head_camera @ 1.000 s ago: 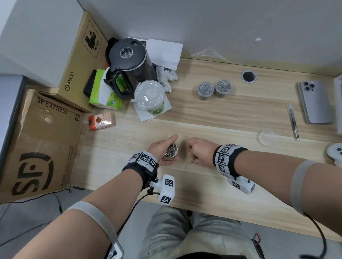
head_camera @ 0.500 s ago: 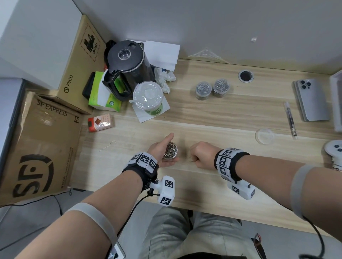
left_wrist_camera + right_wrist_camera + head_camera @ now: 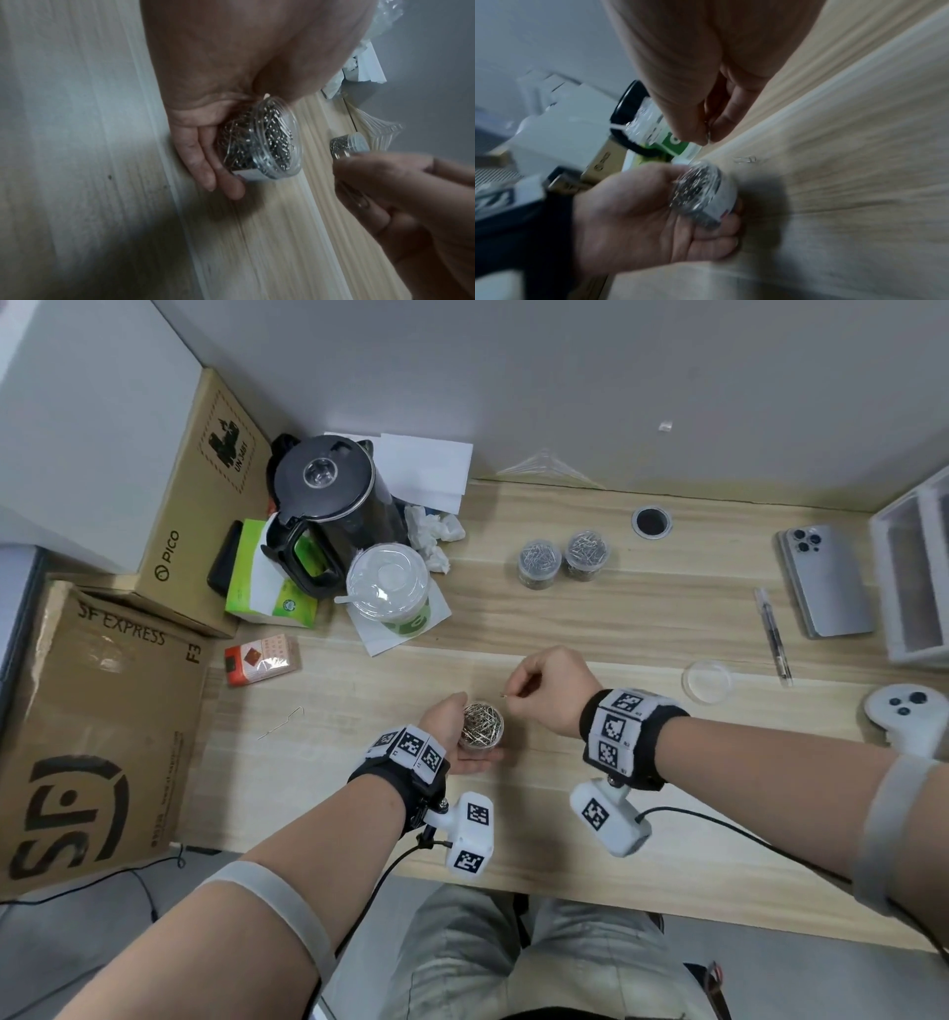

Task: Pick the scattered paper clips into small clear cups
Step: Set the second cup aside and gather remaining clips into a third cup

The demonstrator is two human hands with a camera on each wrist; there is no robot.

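head view, nearest the desk's front edge: the left hand (image 3: 452, 737) wraps its fingers and thumb around a small clear cup (image 3: 481, 725) packed with silver paper clips, its base just above the wooden desk (image 3: 565, 618). just beyond and to the right, the right hand (image 3: 552, 688) is curled, thumb and forefinger pinching a single paper clip (image 3: 516, 693) close above the rim of that cup; the right wrist view shows the clip (image 3: 709, 136) dangling from the fingertips, and another paper clip (image 3: 744, 159) lying on the wood past the cup, though blurred. to the left on the desk lies a straightened piece of wire (image 3: 281, 724). further right sit a clear round lid (image 3: 706, 681), a pen (image 3: 773, 636) and a white controller (image 3: 906, 719). further back, two more clear cups full of clips (image 3: 564, 561) stand side by side, touching or nearly so. at the far left are a small red packet (image 3: 262, 658), a lidded drink cup (image 3: 387, 588) on a paper napkin, a black kettle (image 3: 328, 505) and a green tissue box (image 3: 267, 598). a phone (image 3: 824, 580) lies face down at the far right, beside a white tray (image 3: 914, 577).
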